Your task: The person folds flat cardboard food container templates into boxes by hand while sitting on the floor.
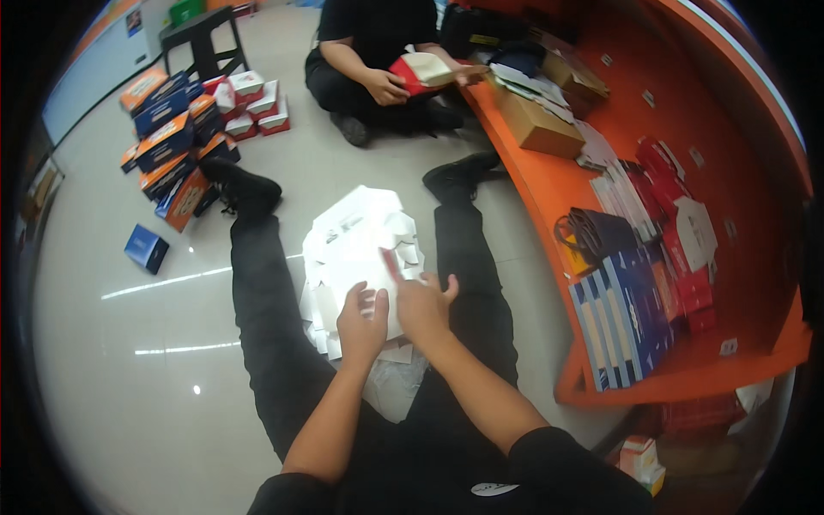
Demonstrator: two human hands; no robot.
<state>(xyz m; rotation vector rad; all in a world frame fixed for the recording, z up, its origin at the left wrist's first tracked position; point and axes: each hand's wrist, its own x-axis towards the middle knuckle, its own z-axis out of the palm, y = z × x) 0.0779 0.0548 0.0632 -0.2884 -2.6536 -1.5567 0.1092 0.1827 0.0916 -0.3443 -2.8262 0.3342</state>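
A stack of flat white carton blanks (356, 245) with cut flaps lies on the floor between my outstretched legs. Over its near part is my left hand (362, 322), its thumb apart from slightly bent fingers and nothing visible between them. My right hand (422, 307) is just to the right, above the same blanks, with fingers spread. A narrow reddish strip (390, 264) shows at its upper left; blur hides whether it is a finger or a carton edge. Clear plastic wrap (393, 388) lies under the stack's near end.
Orange and blue boxes (167, 142) are heaped at far left beside red and white boxes (257, 107). One blue box (147, 249) lies apart. A co-worker (378, 51) sits ahead holding a red carton (421, 73). An orange shelf (532, 202) with cartons runs along the right.
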